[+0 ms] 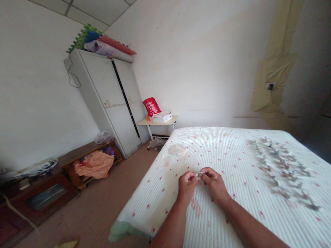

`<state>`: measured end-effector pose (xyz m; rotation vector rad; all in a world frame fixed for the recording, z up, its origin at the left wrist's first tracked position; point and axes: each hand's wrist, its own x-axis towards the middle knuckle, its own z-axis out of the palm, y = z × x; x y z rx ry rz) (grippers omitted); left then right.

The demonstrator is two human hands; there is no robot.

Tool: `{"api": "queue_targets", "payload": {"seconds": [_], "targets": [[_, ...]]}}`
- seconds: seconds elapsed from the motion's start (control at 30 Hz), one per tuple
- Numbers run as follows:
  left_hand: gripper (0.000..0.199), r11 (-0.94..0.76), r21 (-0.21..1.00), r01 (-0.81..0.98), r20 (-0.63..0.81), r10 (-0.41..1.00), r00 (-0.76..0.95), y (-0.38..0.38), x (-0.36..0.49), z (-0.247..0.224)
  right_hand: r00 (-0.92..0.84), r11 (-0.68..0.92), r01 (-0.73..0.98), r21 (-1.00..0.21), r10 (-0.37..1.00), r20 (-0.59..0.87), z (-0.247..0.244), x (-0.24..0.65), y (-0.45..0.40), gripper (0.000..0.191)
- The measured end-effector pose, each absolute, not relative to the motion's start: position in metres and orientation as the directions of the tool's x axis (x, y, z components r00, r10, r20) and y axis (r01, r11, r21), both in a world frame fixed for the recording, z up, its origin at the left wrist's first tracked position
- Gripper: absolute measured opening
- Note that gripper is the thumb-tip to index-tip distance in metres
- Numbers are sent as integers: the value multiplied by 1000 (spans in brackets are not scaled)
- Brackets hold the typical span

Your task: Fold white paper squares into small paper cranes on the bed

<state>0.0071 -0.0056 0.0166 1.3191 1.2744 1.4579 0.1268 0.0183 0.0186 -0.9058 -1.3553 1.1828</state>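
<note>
My left hand (187, 186) and my right hand (213, 182) hover close together over a white quilted bedspread (181, 203) dotted with red. Between their fingertips they pinch a small white strip (199, 174), perhaps paper; it is too small to tell exactly. Both hands seem to hold it. To the right, a long band of many small grey and white pieces (279, 168) lies on the bedspread, out of reach of neither hand's fingers. Some loose paper slips (178, 150) lie farther ahead on the bed.
A white metal wardrobe (113, 100) with rolled mats on top stands in the far corner. Beside it is a small table (157, 121) with a red bag and a white box. A low wooden shelf (85, 162) holds an orange cloth. The bed's left edge drops to a brown floor.
</note>
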Motion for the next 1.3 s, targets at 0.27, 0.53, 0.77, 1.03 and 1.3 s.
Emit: {"api": "queue_targets", "payload": {"seconds": [0.27,0.53,0.77,1.03,1.3], "targets": [[8,-286,935,212,326,926,-191,-3,3,12,-130,307,-9,-952,943,306,16,128,20,34],[9,-298,919,260,347,922,-170,-5,3,14,-212,447,167,-879,887,411,22,134,23,18],[8,-273,923,272,334,919,-211,-6,3,17,-218,371,159,-915,917,334,24,134,22,19],[8,-244,947,211,286,937,-200,-4,3,13,-283,214,58,-975,940,190,31,136,20,18],[13,-154,986,-64,138,969,-206,-2,1,13,-334,112,30,-993,938,96,21,139,28,23]]}}
